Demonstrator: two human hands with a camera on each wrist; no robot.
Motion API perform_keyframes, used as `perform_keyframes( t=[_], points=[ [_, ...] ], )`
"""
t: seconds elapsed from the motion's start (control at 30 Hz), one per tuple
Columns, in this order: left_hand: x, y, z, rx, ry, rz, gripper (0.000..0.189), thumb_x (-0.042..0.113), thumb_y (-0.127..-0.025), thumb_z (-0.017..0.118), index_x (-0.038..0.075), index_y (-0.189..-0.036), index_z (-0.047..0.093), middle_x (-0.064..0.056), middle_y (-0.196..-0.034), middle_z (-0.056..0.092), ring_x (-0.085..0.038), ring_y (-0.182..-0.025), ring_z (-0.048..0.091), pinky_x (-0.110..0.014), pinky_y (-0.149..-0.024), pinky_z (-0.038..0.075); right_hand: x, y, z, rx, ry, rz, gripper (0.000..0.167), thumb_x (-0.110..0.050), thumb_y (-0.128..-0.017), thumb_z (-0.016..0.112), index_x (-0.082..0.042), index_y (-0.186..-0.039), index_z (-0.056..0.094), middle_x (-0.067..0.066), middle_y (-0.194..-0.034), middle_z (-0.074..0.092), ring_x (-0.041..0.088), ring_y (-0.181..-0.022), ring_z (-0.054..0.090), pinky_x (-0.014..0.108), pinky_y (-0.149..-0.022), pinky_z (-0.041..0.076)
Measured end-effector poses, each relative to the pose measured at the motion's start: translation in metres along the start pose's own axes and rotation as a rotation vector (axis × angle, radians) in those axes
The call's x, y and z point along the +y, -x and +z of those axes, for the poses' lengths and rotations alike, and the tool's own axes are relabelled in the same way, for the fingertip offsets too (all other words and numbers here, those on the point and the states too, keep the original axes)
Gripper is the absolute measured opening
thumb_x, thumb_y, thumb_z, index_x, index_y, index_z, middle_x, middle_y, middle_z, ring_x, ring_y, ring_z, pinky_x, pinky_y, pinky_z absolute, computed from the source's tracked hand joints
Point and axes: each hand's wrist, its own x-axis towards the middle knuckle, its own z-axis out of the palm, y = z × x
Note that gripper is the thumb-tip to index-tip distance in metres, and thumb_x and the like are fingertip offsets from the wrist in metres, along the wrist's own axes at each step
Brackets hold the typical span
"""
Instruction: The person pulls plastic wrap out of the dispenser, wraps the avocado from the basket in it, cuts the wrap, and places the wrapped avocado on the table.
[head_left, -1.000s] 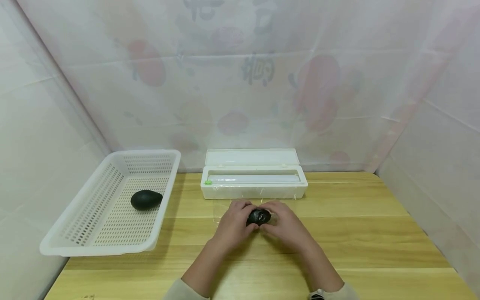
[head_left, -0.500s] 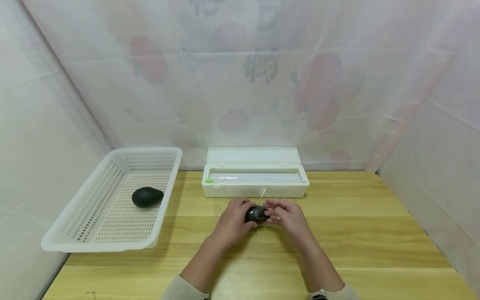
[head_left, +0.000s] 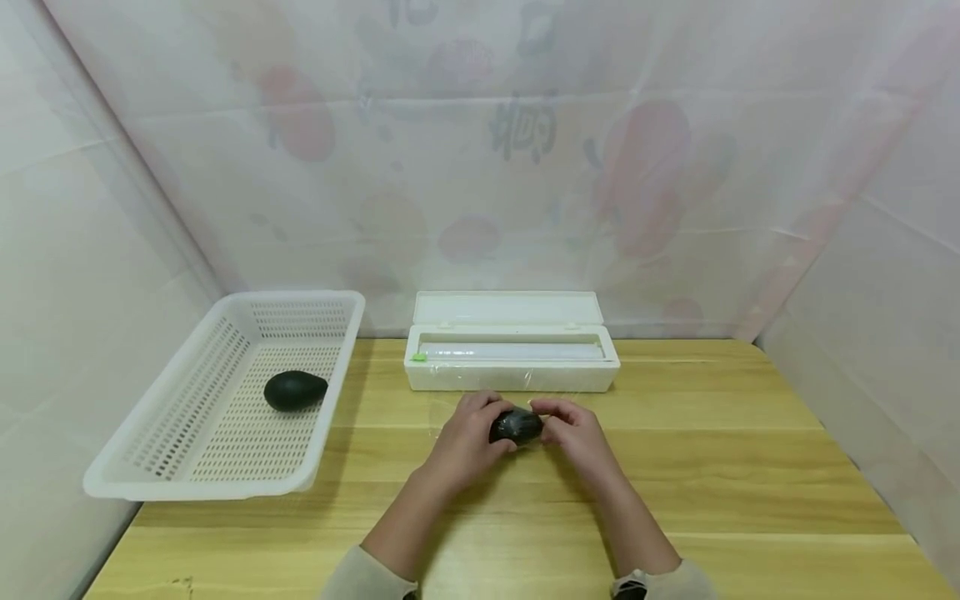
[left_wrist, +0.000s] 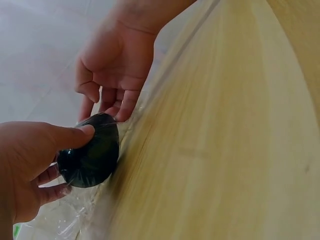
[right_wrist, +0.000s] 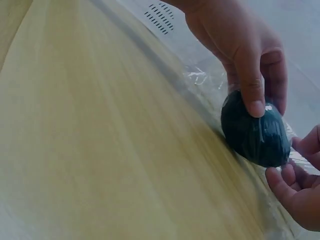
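A dark green avocado (head_left: 517, 426) sits low over the table, with clear plastic wrap drawn tight and shiny on its skin. My left hand (head_left: 467, 437) grips its left end, thumb on the near side and fingers on the far side. At the other end, my right hand (head_left: 577, 440) has its fingertips bent in and pinches the plastic wrap (left_wrist: 67, 215) close against the fruit. Loose wrap lies crumpled around it in both wrist views and stretches back toward the dispenser box. Exactly where the right fingertips meet the wrap is partly hidden.
Behind the hands stands a white wrap dispenser (head_left: 512, 379), lid raised, with a roll and a green slider (head_left: 418, 357) inside. A white perforated basket (head_left: 315, 475) on the left holds another avocado (head_left: 295, 391). Cloth walls enclose the wooden table (head_left: 712, 467).
My right hand has drawn back from cupping the avocado to pinching wrap at its right end. More of the fruit shows. The left hand keeps its grip.
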Motion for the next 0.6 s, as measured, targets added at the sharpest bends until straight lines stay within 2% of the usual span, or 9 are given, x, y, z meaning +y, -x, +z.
perform_keyframes(
  t=[0.17, 0.27, 0.33, 0.43, 0.6],
  points=[
    [-0.002, 0.0, -0.001, -0.007, -0.026, 0.014, 0.048, 0.029, -0.084, 0.08, 0.014, -0.126, 0.063, -0.001, -0.129, 0.055, -0.023, -0.124, 0.048, -0.039, -0.102, 0.048, 0.007, -0.002, 0.002, -0.035, 0.188, -0.145, 0.04, 0.003, -0.085, 0.059, -0.009, -0.122, 0.065, 0.011, -0.122, 0.061, 0.02, -0.097, 0.055, 0.028, -0.08, 0.052],
    [-0.004, 0.001, 0.0, -0.026, -0.053, 0.018, 0.054, 0.029, -0.082, 0.081, 0.014, -0.13, 0.061, -0.003, -0.132, 0.053, -0.023, -0.125, 0.047, -0.039, -0.102, 0.048, 0.01, -0.001, 0.004, -0.047, 0.297, -0.235, 0.04, -0.002, -0.084, 0.071, -0.016, -0.122, 0.065, 0.006, -0.123, 0.059, 0.022, -0.103, 0.056, 0.033, -0.087, 0.052],
    [-0.005, 0.001, 0.001, -0.039, -0.063, 0.019, 0.057, 0.026, -0.082, 0.082, 0.013, -0.133, 0.059, -0.004, -0.133, 0.053, -0.024, -0.126, 0.047, -0.038, -0.103, 0.047, 0.011, -0.001, 0.005, -0.043, 0.343, -0.266, 0.041, -0.008, -0.082, 0.078, -0.019, -0.119, 0.066, 0.003, -0.122, 0.059, 0.023, -0.103, 0.057, 0.035, -0.087, 0.053],
    [-0.006, -0.001, 0.002, -0.056, -0.048, 0.001, 0.063, 0.02, -0.083, 0.081, 0.011, -0.138, 0.053, -0.006, -0.137, 0.053, -0.024, -0.128, 0.046, -0.039, -0.106, 0.045, 0.011, -0.002, 0.005, -0.027, 0.395, -0.287, 0.041, -0.014, -0.079, 0.083, -0.021, -0.117, 0.068, 0.002, -0.119, 0.061, 0.022, -0.104, 0.059, 0.036, -0.088, 0.054],
    [-0.006, -0.004, 0.001, -0.072, 0.008, -0.043, 0.065, 0.018, -0.087, 0.076, 0.011, -0.143, 0.044, -0.006, -0.141, 0.053, -0.024, -0.131, 0.045, -0.04, -0.108, 0.043, 0.007, -0.004, 0.005, -0.02, 0.424, -0.276, 0.039, -0.02, -0.082, 0.081, -0.022, -0.119, 0.069, 0.002, -0.116, 0.062, 0.021, -0.102, 0.06, 0.036, -0.087, 0.054]
  ],
)
